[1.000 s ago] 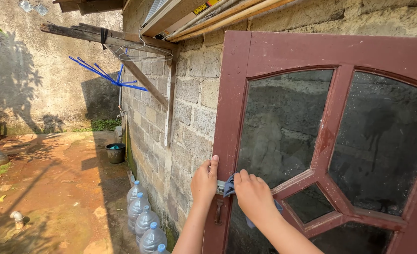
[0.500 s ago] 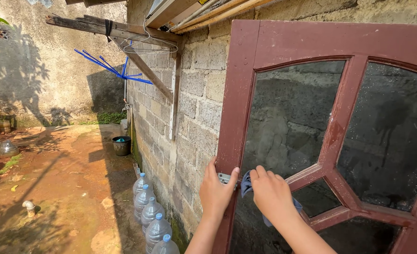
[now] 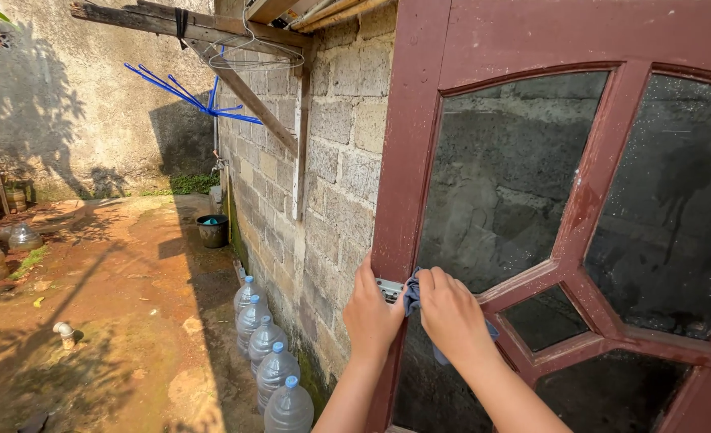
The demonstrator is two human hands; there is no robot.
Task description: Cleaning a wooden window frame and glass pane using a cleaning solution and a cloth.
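Outdoors, a dark red wooden door (image 3: 419, 120) with glass panes leans against a grey block wall (image 3: 331, 160). The left hand (image 3: 371, 313) grips the door's left edge, fingers wrapped round the frame and the thumb up along the wood, just beside a small metal plate (image 3: 389, 289) set in the frame. The right hand (image 3: 451, 317) is closed on a blue-grey cloth (image 3: 412, 293), which bunches out above the fingers and touches the metal plate; a further corner of the cloth shows below the hand against the lower pane. Both hands sit close together at mid-height on the door, left of the big arched pane (image 3: 500, 176), whose dusty glass shows the rough wall behind. A second large pane (image 3: 676, 200) lies to the right, and a small pane (image 3: 544, 317) sits between slanted red bars just right of the right hand. Along the foot of the wall stands a row of clear water bottles (image 3: 271, 353) with blue caps, touching one another. Further back a dark bucket (image 3: 211, 230) rests on the reddish dirt ground (image 3: 115, 305). Overhead, a weathered wooden beam (image 3: 179, 24) juts from the wall, with a wire hanger (image 3: 255, 58) and blue hangers (image 3: 187, 100) hanging from it.
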